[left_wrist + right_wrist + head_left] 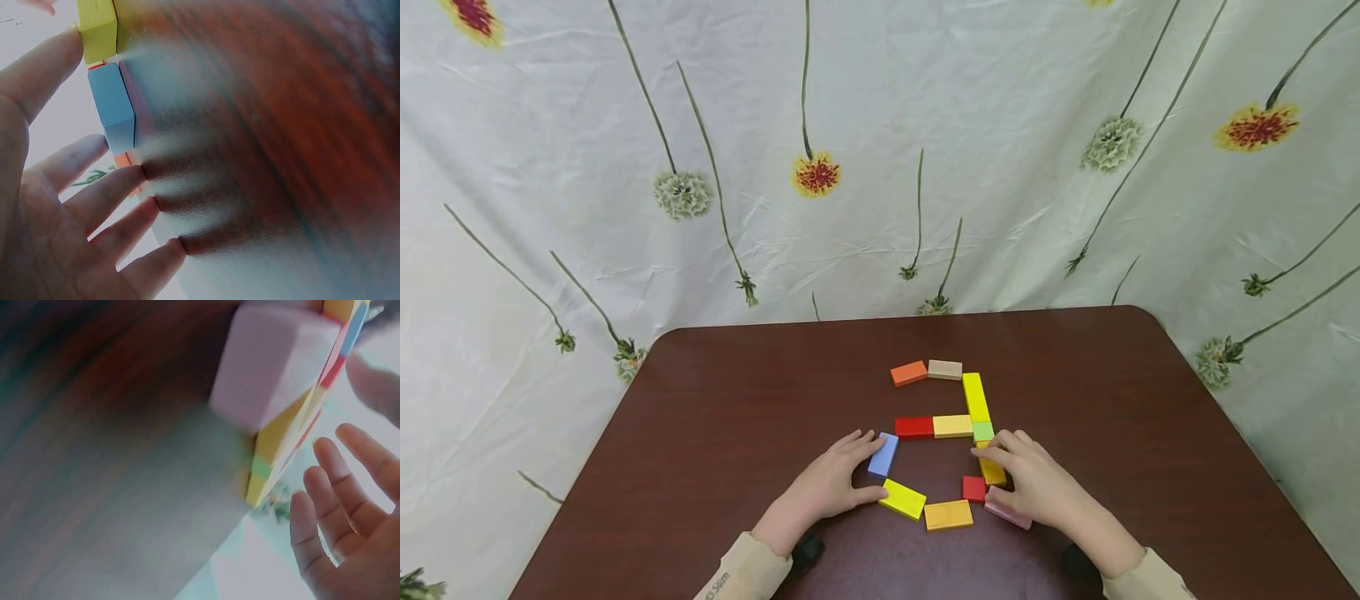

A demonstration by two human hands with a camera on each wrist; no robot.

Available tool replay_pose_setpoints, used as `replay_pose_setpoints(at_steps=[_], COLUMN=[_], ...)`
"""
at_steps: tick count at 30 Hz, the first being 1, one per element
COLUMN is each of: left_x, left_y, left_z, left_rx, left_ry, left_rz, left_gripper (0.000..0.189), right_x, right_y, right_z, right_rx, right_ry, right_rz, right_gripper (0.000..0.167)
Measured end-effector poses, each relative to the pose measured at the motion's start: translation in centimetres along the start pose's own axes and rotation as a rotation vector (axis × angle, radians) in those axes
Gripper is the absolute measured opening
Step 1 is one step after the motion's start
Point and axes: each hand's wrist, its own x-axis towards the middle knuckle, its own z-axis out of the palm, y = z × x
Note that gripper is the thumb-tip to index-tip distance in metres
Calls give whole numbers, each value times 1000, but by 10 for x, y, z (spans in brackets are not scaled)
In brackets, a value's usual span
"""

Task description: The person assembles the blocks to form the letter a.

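Note:
My left hand (pixel 823 483) lies over the table with fingers spread. Its thumb is at the end of a bright yellow block (pixel 902 499), and its index fingertip is at a blue block (pixel 883 455). In the left wrist view the thumb touches the yellow block (pixel 99 31); the index fingertip meets the lower end of the blue block (pixel 112 100). My right hand (pixel 1030 479) hovers over an amber block (pixel 993 475), partly covering it. Its thumb is at a pink block (pixel 1011 512). A small red block (pixel 973 488) and a yellow-orange block (pixel 948 515) lie between the hands.
Farther back, an orange block (pixel 909 373), a beige block (pixel 945 369) and a long yellow block (pixel 975 397) form a bend. A red block (pixel 913 427), a pale yellow block (pixel 952 426) and a green block (pixel 982 431) adjoin below. A flowered cloth (pixel 865 100) hangs behind the brown table (pixel 737 400).

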Motion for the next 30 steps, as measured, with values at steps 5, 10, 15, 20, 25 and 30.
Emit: replay_pose_setpoints(at_steps=[5, 10, 15, 20, 25, 30], left_x=[0, 0, 1, 1, 2, 1], left_y=[0, 0, -1, -2, -1, -1], left_z=[-1, 0, 1, 1, 0, 0], left_rx=[-4, -7, -9, -19, -19, -13], left_ry=[5, 2, 2, -2, -11, -11], left_rz=[6, 0, 1, 1, -5, -5], left_gripper=[76, 76, 76, 76, 76, 77], right_x=[0, 2, 4, 2, -1, -4], right_y=[11, 18, 21, 20, 18, 19], right_z=[-2, -2, -1, -2, -1, 3], right_rx=[-6, -2, 20, 46, 78, 100], right_ry=[60, 76, 43, -13, -71, -98], right_rz=[51, 28, 51, 119, 191, 215], right_gripper=[43, 41, 39, 44, 58, 68])
